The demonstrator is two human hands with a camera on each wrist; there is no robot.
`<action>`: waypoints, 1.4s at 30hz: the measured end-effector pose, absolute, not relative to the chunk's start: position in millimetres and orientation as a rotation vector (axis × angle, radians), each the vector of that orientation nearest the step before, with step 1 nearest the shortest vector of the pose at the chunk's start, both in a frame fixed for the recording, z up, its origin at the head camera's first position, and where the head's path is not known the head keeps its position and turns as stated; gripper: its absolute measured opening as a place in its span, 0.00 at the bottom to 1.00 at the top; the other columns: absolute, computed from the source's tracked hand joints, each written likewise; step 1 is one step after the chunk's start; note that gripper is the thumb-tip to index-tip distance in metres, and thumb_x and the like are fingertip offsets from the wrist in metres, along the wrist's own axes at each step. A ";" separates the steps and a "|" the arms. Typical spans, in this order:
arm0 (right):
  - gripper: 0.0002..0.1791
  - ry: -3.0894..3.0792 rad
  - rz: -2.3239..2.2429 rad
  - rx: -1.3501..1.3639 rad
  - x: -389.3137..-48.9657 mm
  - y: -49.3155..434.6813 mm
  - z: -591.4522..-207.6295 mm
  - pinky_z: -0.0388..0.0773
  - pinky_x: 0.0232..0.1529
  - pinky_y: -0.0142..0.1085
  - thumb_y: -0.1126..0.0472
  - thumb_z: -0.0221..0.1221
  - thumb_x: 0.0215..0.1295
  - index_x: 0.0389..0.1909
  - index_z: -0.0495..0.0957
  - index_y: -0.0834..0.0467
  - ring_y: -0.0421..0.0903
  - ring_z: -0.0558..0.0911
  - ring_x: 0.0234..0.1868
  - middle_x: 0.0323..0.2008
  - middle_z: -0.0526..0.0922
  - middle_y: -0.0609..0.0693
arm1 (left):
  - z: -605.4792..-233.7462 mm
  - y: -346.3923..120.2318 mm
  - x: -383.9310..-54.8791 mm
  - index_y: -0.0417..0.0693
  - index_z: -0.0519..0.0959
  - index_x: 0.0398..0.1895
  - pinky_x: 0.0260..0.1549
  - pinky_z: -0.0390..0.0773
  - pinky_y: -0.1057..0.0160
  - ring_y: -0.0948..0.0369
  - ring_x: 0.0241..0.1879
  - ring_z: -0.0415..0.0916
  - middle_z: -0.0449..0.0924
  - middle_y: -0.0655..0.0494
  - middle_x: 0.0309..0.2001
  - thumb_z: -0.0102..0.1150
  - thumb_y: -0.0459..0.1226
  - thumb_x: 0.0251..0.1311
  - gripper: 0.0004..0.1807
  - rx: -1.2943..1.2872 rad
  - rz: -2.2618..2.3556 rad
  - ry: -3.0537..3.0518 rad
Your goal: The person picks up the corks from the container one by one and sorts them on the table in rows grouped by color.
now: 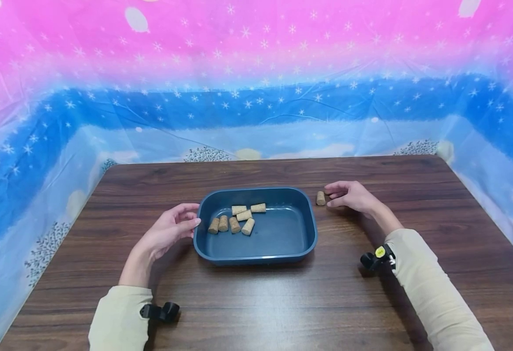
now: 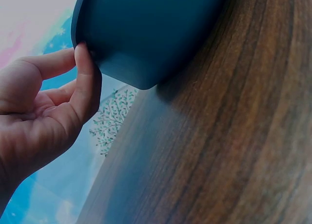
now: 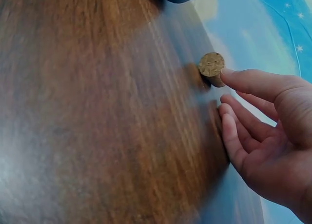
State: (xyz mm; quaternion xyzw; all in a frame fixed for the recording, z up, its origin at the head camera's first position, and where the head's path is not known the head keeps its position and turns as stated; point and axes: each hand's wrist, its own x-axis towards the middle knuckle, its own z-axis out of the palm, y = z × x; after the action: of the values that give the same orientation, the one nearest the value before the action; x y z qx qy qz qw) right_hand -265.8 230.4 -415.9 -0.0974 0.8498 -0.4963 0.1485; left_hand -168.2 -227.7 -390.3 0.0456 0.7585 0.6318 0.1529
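Note:
A dark blue rectangular basin (image 1: 256, 258) stands on the table with several corks (image 1: 244, 215) lying in its left half. My left hand (image 1: 170, 229) pinches the basin's left rim between thumb and fingers; the left wrist view shows this hand (image 2: 53, 97) at the edge of the basin wall (image 2: 146, 38). To the right of the basin, one cork (image 1: 321, 198) stands upright on the table. Beside it is my right hand (image 1: 353, 196), thumb and fingers spread apart. From the right wrist, the thumb of that hand (image 3: 268, 136) overlaps the cork (image 3: 212, 65); whether they touch I cannot tell.
The brown wood-grain table (image 1: 256, 307) extends around the basin. Behind it and along both sides hangs a pink and blue snowflake cloth (image 1: 256, 102). A small black camera sits on each wrist, over pale sleeves (image 1: 432, 287).

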 end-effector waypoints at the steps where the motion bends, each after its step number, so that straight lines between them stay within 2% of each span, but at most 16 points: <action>1: 0.31 2.441 -1.434 -0.276 -266.0 230.4 -415.4 0.73 0.46 0.29 0.69 0.67 0.56 0.61 0.69 0.71 0.57 0.75 0.55 0.56 0.75 0.67 | -390.4 -227.6 -168.3 0.31 0.57 0.68 0.40 0.80 0.64 0.61 0.37 0.77 0.71 0.38 0.47 0.53 0.32 0.69 0.28 0.129 1.814 2.173; 5: 0.30 2.452 -1.440 -0.267 -266.0 230.0 -411.3 0.74 0.47 0.32 0.67 0.65 0.58 0.61 0.69 0.70 0.57 0.75 0.55 0.56 0.75 0.66 | -390.6 -227.5 -168.6 0.31 0.57 0.68 0.41 0.80 0.64 0.60 0.38 0.77 0.71 0.39 0.48 0.52 0.32 0.69 0.28 0.123 1.817 2.165; 12: 0.29 2.455 -1.465 -0.279 -264.6 222.5 -396.1 0.76 0.51 0.45 0.63 0.62 0.64 0.64 0.68 0.67 0.55 0.74 0.56 0.59 0.73 0.65 | -390.9 -228.7 -168.0 0.31 0.58 0.69 0.41 0.80 0.64 0.60 0.38 0.77 0.71 0.38 0.48 0.52 0.32 0.69 0.28 0.120 1.815 2.172; 19: 0.26 2.443 -1.551 -0.335 -258.2 202.0 -376.0 0.74 0.53 0.52 0.64 0.61 0.65 0.63 0.69 0.67 0.56 0.76 0.54 0.59 0.73 0.65 | -390.0 -228.5 -167.8 0.31 0.57 0.69 0.41 0.80 0.64 0.61 0.37 0.77 0.71 0.38 0.47 0.52 0.32 0.69 0.28 0.120 1.817 2.170; 29: 0.21 2.471 -1.544 -0.467 -239.5 168.3 -348.2 0.75 0.52 0.53 0.62 0.59 0.68 0.60 0.73 0.63 0.53 0.78 0.53 0.56 0.77 0.61 | -390.6 -227.9 -168.0 0.31 0.57 0.69 0.40 0.80 0.65 0.61 0.37 0.77 0.71 0.38 0.48 0.52 0.32 0.69 0.28 0.117 1.823 2.162; 35: 0.20 2.447 -1.510 -0.567 -231.6 149.6 -341.0 0.78 0.49 0.48 0.63 0.59 0.67 0.59 0.74 0.63 0.53 0.79 0.51 0.54 0.78 0.61 | -390.4 -227.7 -167.8 0.31 0.57 0.69 0.40 0.80 0.65 0.61 0.36 0.76 0.71 0.38 0.47 0.52 0.32 0.69 0.29 0.120 1.824 2.160; 42: 0.20 2.431 -1.403 -0.648 -225.5 124.0 -338.7 0.77 0.48 0.49 0.64 0.60 0.66 0.57 0.75 0.65 0.51 0.79 0.48 0.51 0.79 0.61 | -390.2 -227.7 -166.3 0.32 0.57 0.69 0.41 0.80 0.64 0.61 0.37 0.76 0.71 0.38 0.48 0.53 0.33 0.69 0.30 0.120 1.821 2.168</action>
State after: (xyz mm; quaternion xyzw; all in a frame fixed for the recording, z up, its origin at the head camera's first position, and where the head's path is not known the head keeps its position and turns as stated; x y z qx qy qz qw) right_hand -225.5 124.0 -338.7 -0.2232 0.8367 -0.4828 0.1302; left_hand -166.3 -227.7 -390.2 0.0420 0.7560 0.6350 0.1535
